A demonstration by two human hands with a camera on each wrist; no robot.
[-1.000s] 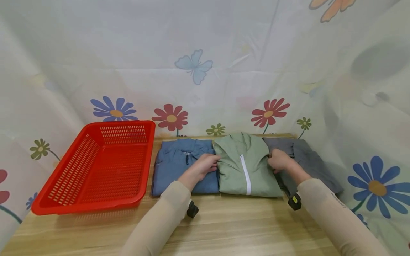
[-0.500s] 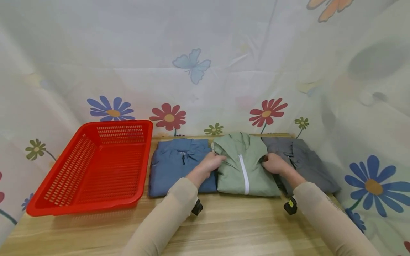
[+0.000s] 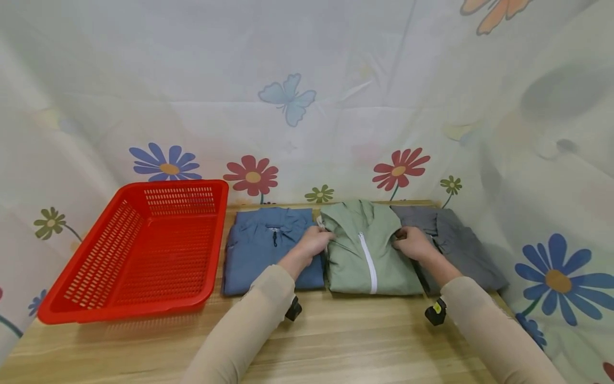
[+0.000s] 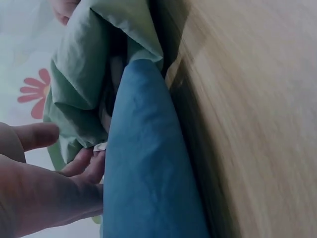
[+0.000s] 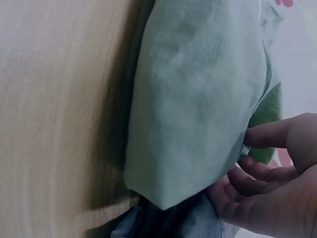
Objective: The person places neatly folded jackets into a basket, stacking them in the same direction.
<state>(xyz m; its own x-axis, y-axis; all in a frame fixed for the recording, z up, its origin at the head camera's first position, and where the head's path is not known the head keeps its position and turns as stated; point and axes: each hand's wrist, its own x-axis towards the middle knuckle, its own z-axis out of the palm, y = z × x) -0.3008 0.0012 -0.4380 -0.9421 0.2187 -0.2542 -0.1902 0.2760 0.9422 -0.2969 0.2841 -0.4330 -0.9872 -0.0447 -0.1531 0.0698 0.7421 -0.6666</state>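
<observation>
A folded green jacket [image 3: 352,256] with a white zipper lies between a folded blue garment [image 3: 273,261] and a folded dark grey garment [image 3: 460,248]. My left hand [image 3: 313,244] is at the green jacket's left edge. In the left wrist view, its fingertips touch that edge beside a small white bit, and the thumb stands apart from them. At the opposite edge, my right hand [image 3: 413,244] pinches the green fabric near the collar. The right wrist view shows its thumb and bent fingers on the fabric edge, with the other fingers low beside the grey garment [image 5: 198,218].
A red plastic basket [image 3: 218,245] with slotted walls stands on the wooden table [image 3: 345,341] at the left. Behind the clothes hangs a white flower-printed curtain [image 3: 345,149]. Black wrist devices are strapped under both forearms.
Both hands first came inward onto the green jacket's sides. Over the last half second my left hand has drawn slightly left, and a white bit shows at the jacket's left edge.
</observation>
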